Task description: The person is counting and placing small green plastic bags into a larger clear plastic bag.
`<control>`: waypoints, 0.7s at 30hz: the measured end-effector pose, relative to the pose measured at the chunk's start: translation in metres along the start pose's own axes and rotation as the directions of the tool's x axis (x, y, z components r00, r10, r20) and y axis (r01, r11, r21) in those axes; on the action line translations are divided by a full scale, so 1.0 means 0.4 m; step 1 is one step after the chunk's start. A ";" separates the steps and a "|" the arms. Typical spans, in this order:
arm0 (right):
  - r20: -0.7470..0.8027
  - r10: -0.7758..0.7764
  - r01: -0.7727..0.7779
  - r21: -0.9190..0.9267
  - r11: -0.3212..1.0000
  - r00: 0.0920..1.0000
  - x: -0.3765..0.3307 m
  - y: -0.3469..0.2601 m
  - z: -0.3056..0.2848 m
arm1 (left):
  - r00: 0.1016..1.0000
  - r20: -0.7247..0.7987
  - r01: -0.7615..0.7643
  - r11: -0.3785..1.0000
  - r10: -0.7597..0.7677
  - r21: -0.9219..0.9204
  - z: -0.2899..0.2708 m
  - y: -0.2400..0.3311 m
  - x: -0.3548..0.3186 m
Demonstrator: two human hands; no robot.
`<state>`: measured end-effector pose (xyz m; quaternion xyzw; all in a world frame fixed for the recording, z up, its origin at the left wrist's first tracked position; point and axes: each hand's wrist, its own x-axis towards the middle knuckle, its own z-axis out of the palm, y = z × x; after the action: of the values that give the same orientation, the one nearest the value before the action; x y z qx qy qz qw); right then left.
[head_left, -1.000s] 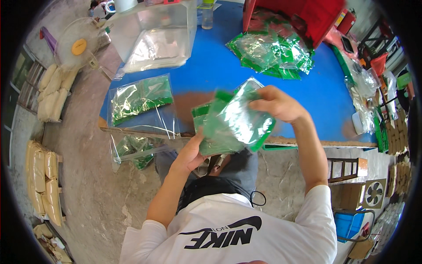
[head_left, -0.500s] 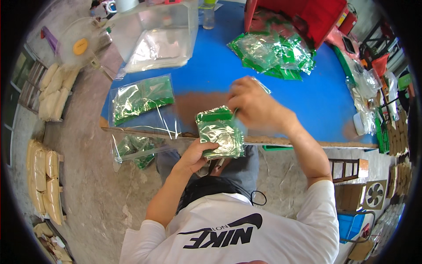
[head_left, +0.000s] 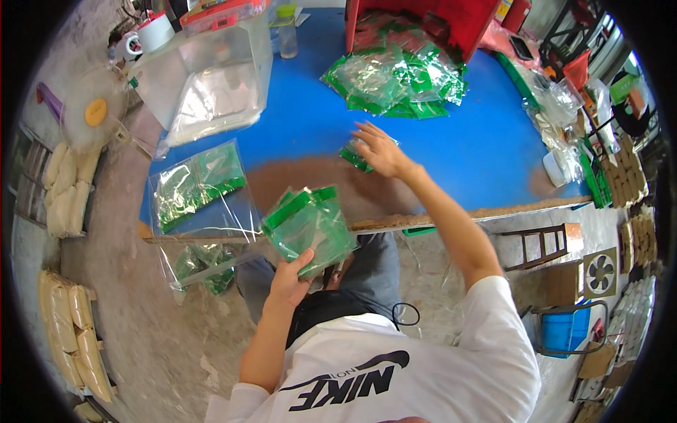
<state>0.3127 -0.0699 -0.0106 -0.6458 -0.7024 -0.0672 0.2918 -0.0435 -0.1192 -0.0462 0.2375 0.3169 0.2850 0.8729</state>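
Observation:
My left hand (head_left: 289,280) is closed on a stack of green and clear plastic packets (head_left: 310,227), thumb on top, just off the table's near edge. Over the blue table, my right hand (head_left: 381,151) reaches out with its fingers stretched and apart. Under and beside those fingers lies a small green packet (head_left: 355,158), partly covered by the hand. To the left, a large clear bag (head_left: 243,211) with green packets (head_left: 201,185) inside lies across the table edge.
A heap of green packets (head_left: 402,81) spills from a red bin (head_left: 469,32) at the back. Clear bags (head_left: 218,99) lie by a translucent box (head_left: 163,77) at the back left. A bottle (head_left: 287,35) stands beside it. Plastic wrappings (head_left: 557,106) line the right side.
My right hand has come away from the stack, its fingers spreading over a packet on the table. My left hand has tilted the stack. The whole view has shifted.

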 end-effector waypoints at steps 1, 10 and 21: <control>-0.005 -0.011 0.011 0.010 1.000 1.000 -0.010 -0.018 -0.015 | 1.000 -0.008 -0.013 1.000 0.013 0.002 -0.026 -0.006 -0.014; 0.359 0.333 -0.394 0.111 0.913 0.872 -0.112 -0.237 -0.046 | 0.989 0.110 -0.082 0.989 0.096 -0.123 -0.014 -0.030 -0.057; -0.171 -0.110 0.146 0.209 0.967 0.979 -0.081 -0.257 -0.073 | 0.956 0.181 -0.290 0.837 0.231 0.464 -0.025 -0.005 -0.014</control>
<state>0.2248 -0.1280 0.0263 -0.5551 -0.7203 -0.0586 0.4117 -0.0533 -0.1217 -0.0520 0.5062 0.2911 0.2981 0.7551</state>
